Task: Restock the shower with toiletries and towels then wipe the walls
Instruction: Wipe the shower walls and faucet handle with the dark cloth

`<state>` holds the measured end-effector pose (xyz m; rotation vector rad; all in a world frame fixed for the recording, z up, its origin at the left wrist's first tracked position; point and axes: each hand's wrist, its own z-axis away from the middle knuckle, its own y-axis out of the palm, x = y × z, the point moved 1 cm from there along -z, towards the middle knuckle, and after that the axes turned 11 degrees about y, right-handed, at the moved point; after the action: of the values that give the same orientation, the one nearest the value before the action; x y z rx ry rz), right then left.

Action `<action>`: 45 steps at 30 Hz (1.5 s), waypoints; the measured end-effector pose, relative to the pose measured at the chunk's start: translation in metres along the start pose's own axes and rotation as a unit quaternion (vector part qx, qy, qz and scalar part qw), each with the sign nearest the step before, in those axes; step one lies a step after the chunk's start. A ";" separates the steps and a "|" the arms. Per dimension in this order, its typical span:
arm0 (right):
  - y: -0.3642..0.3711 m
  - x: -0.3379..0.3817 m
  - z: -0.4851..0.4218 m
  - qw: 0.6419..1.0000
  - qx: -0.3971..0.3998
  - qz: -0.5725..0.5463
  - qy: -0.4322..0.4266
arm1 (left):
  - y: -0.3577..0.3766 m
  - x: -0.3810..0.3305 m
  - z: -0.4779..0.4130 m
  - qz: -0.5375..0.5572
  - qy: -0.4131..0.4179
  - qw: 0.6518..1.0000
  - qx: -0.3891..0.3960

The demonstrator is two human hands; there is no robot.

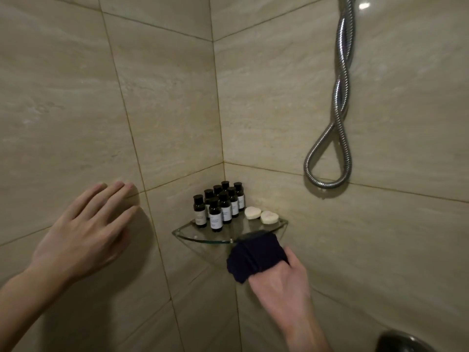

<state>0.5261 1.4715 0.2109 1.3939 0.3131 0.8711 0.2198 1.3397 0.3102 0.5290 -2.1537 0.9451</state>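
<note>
- My left hand (83,232) lies flat against the left wall (63,110). The fingers are straight and close together, and this grip holds nothing.
- My right hand (276,283) has its grip closed around a bunched dark cloth (253,257), with the fingers hidden inside the folds.
- The cloth sits just under the front rim of the glass corner shelf (187,233), and its top edge overlaps the rim on the right side.
- A cluster of small dark bottles (218,207) with white labels stands upright at the back of the shelf, tight in the corner.
- Two white soaps (261,214) lie side by side just right of the bottles.
- A metal shower hose (340,110) hangs in a twisted loop on the right wall (406,123), well above the shelf.
</note>
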 end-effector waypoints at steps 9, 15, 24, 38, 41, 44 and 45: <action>0.127 0.035 0.061 0.790 -0.084 0.388 -0.468 | -0.007 -0.016 -0.069 0.057 0.002 0.997 -0.048; 0.279 0.129 -0.037 0.146 -0.190 0.717 -0.655 | -0.024 0.018 -0.127 0.027 -0.009 0.992 -0.120; 0.295 0.174 -0.086 -0.193 -0.223 0.826 -0.480 | -0.017 0.092 -0.202 -0.052 -0.029 0.989 -0.136; 0.114 0.145 -0.026 -0.278 -0.145 0.922 -0.225 | -0.002 0.090 -0.237 -0.113 0.045 0.992 -0.016; 0.110 0.152 -0.011 -0.282 -0.157 0.919 -0.226 | -0.004 0.088 -0.243 -0.072 0.055 0.996 -0.024; 0.126 0.162 0.007 -0.277 -0.199 0.894 -0.289 | -0.004 0.081 -0.257 -0.019 0.055 0.998 -0.028; 0.132 0.166 0.012 -0.274 -0.216 0.884 -0.311 | -0.004 0.078 -0.262 0.012 0.045 0.998 -0.032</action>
<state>0.5982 1.5689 0.3855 0.1850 2.2731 -0.8386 0.2871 1.5292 0.4953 0.4213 -2.1056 0.8941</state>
